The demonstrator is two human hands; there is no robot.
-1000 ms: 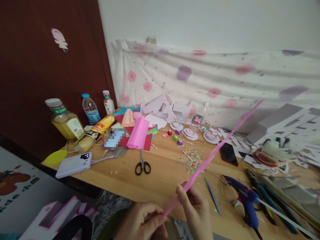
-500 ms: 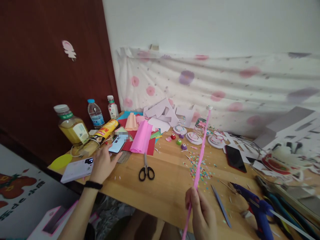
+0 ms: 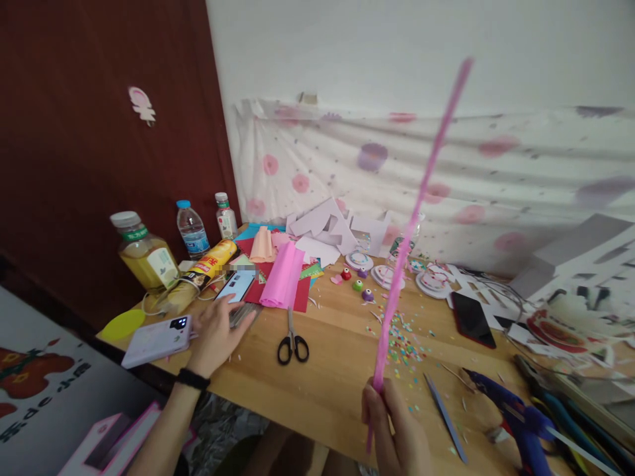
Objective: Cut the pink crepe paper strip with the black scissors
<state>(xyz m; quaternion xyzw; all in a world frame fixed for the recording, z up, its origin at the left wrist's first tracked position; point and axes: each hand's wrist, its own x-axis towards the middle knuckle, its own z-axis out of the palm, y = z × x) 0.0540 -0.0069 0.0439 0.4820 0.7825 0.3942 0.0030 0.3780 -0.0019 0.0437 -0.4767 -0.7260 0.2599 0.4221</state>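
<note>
Nearest, right hand low at the frame's bottom edge, fingers curled shut round one long pink strip — gripped near its lower end, a short tail hanging below the fist, the rest rising tilted up and to the right, tip against the white wall. Left hand further left, wrist in a black band, lying flat and open on the table, fingers spread, holding nothing; fingertips just beside a phone, heel just beside a white power bank.

Counted on the wood: one pair of black scissors between the hands; one blue glue gun at the right; one dark phone beyond it; one scatter of confetti behind the strip; one pink paper roll on red sheets; three small punches; three round paper discs, about as far as can be told. Far left, three bottles — one big with yellow liquid, two small — plus one yellow can lying down. Heap of white paper offcuts at the back.

Light wooden table, cluttered. Behind, floral cloth draped over the lower wall; dark red panel on the left with one pale paper cutout stuck on.
</note>
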